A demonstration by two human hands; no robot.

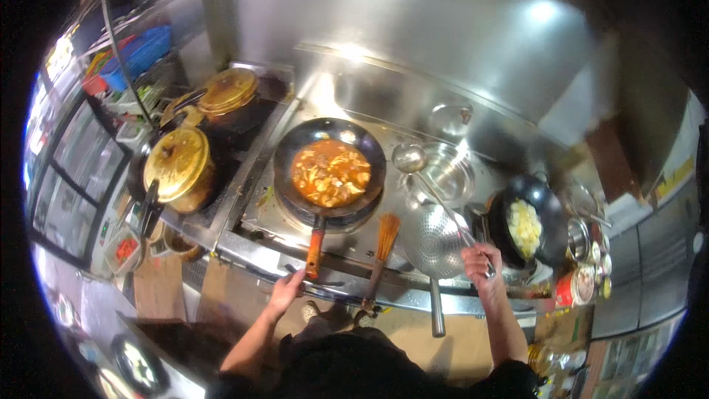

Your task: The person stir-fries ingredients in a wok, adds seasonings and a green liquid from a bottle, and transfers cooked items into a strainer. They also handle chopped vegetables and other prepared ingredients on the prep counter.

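My right hand (484,266) is closed round the long handle of a steel ladle (410,158). The ladle's bowl hangs over the middle of the stove, right of a black wok (290,203). In that wok lies a red-brown stew (331,174) with pale pieces; its orange-brown handle (315,247) points toward me. My left hand (286,292) is at the stove's front rail, just left of and below that handle, beside a dark bar. How its fingers are set is too small to make out. Below the ladle rests a perforated strainer (436,240).
A bamboo brush (385,240) leans on the front edge. Beside the strainer is a steel basin (447,174). At right, a second wok (552,225) holds pale yellow chunks (523,229). Two brass-coloured pressure cookers, one near (177,166) and one far (229,92), stand left.
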